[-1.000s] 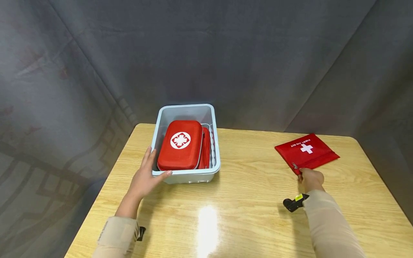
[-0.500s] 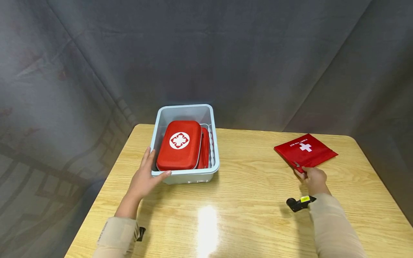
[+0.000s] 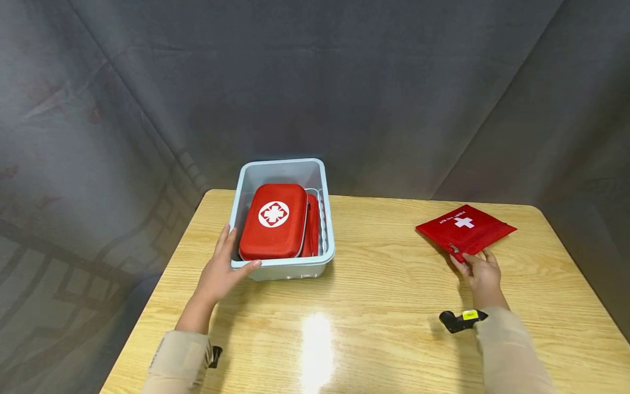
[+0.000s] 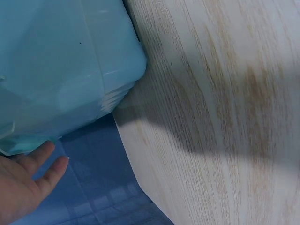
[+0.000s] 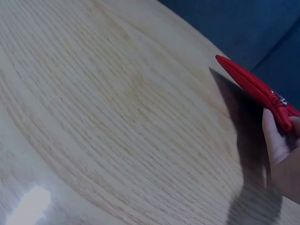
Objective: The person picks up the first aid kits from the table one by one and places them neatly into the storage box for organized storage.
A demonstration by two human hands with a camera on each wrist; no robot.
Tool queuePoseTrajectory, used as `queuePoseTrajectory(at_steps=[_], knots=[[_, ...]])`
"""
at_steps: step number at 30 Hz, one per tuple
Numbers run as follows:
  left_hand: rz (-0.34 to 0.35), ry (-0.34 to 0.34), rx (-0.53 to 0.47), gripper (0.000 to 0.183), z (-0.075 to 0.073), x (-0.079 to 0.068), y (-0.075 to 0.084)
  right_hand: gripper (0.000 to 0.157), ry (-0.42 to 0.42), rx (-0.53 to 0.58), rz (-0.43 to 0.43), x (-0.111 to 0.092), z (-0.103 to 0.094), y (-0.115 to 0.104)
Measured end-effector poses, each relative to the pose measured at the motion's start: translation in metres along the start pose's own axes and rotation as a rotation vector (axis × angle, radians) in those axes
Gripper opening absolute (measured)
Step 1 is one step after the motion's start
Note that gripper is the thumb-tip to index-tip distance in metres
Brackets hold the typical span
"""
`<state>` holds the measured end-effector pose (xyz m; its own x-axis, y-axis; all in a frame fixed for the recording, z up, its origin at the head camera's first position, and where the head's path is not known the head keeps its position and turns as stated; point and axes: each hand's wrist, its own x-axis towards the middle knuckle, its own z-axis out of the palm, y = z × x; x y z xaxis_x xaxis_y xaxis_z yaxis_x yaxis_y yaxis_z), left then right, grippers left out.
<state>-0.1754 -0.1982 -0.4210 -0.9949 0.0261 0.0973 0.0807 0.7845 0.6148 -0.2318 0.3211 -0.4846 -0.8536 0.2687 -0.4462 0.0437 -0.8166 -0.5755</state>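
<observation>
My right hand (image 3: 483, 276) holds a flat red first aid pouch (image 3: 472, 236) by its near corner, thumb on top and fingers beneath. A white cross, lettering and a zipper pull show on its face. In the right wrist view the pouch (image 5: 255, 88) is seen edge-on, tilted over the table with a shadow below. At the left, my left hand (image 3: 220, 273) rests with spread, straight fingers on the near left corner of a light grey-blue plastic bin (image 3: 290, 269). Inside the bin lies a red hard first aid case (image 3: 270, 235) with a white round emblem, beside another red case (image 3: 313, 219).
A light wood table (image 3: 379, 306) bears everything, with a bright glare patch near its front. Grey cloth (image 3: 315, 98) hangs behind the table and along both sides. A black wrist camera (image 3: 460, 320) sticks out from my right sleeve.
My right hand has turned and worked its fingers under the pouch's near corner, and the pouch's near side has risen. The left hand and the bin stay put.
</observation>
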Motion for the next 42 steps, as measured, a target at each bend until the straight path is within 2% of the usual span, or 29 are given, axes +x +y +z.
queuePoseTrajectory(at_steps=[4,11,14,16,23,26,30,36,42], knots=[[-0.001,0.000,-0.002,0.093,0.000,0.000,0.001,0.087,-0.049,0.083,0.002,-0.005,0.000,-0.002],[0.004,0.003,-0.007,0.093,-0.001,0.000,0.001,0.065,-0.147,0.223,-0.027,-0.012,0.004,-0.003],[0.003,0.002,-0.008,0.092,-0.001,0.000,0.001,0.063,-0.188,0.258,-0.042,-0.015,0.006,-0.003],[0.001,0.002,-0.009,0.092,-0.001,-0.001,0.001,0.065,-0.213,0.259,-0.055,-0.013,0.005,-0.003],[0.004,0.002,-0.016,0.092,-0.001,-0.001,0.001,0.069,-0.300,0.113,-0.130,0.009,-0.015,0.000],[0.004,0.001,-0.017,0.092,-0.001,-0.001,0.001,0.072,-0.327,0.124,-0.122,0.002,-0.011,0.002],[0.000,0.001,-0.002,0.092,-0.001,-0.002,0.002,0.070,-0.364,0.162,-0.107,-0.019,0.002,0.006],[0.002,0.005,0.019,0.092,-0.001,-0.002,0.003,0.057,-0.461,0.178,-0.087,-0.042,0.022,0.012],[0.005,0.009,0.043,0.092,-0.001,-0.002,0.003,0.057,-0.542,0.161,-0.066,-0.051,0.035,0.017]])
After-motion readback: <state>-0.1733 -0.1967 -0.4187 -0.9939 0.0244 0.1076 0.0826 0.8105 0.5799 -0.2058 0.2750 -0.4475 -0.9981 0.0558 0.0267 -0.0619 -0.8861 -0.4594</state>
